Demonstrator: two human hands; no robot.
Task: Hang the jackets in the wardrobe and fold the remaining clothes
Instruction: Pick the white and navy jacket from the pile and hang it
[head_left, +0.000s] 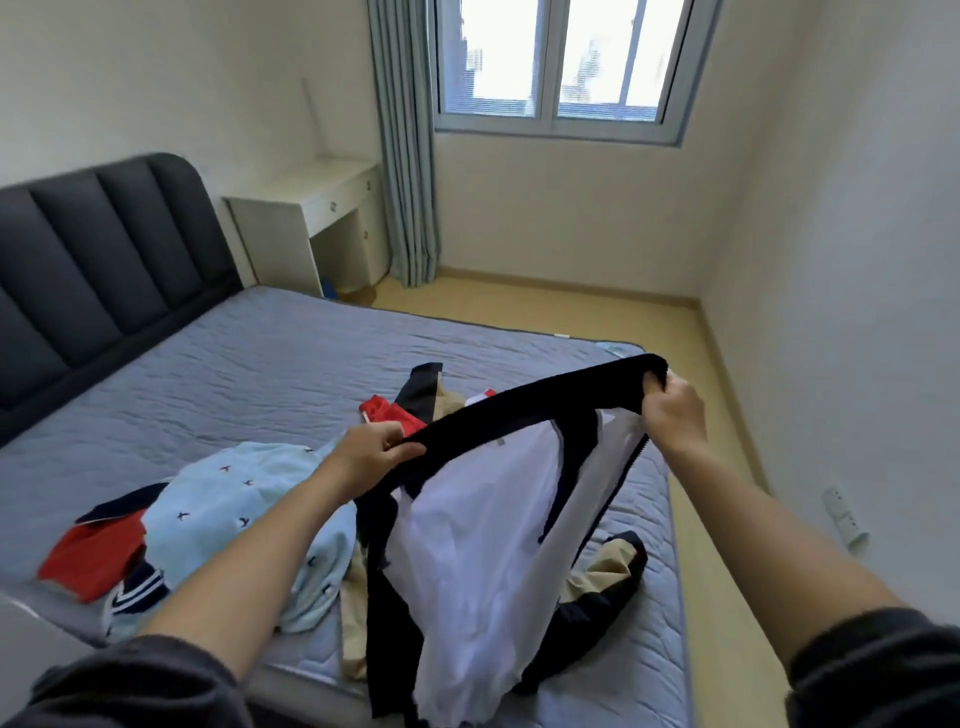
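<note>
You have the navy and white zip jacket (483, 509) lifted off the bed (234, 364), with its dark ribbed band stretched between your hands. Your left hand (376, 449) grips one end with its fingers (402, 451) curled round the band. Your right hand (672, 405) clamps the other end, held higher and out past the mattress edge. The white body of the jacket hangs down between your forearms, and its lower part trails onto the bed. By the look of things the task is at an early stage: no hanger is in either hand, the wardrobe is out of view, and nothing on the bed looks folded. A light blue sweater (234, 509) lies crumpled just beside your left forearm. A red and navy garment (98, 551) is bunched against its far-left side, and a beige and navy garment (608, 577) lies partly under the jacket you hold. A small red piece (387, 410) sits just beyond your left hand; what kind of garment it is cannot be told. So this jacket has yet to be hung, and the heap is left to sort into more jackets to hang or clothes to fold.
</note>
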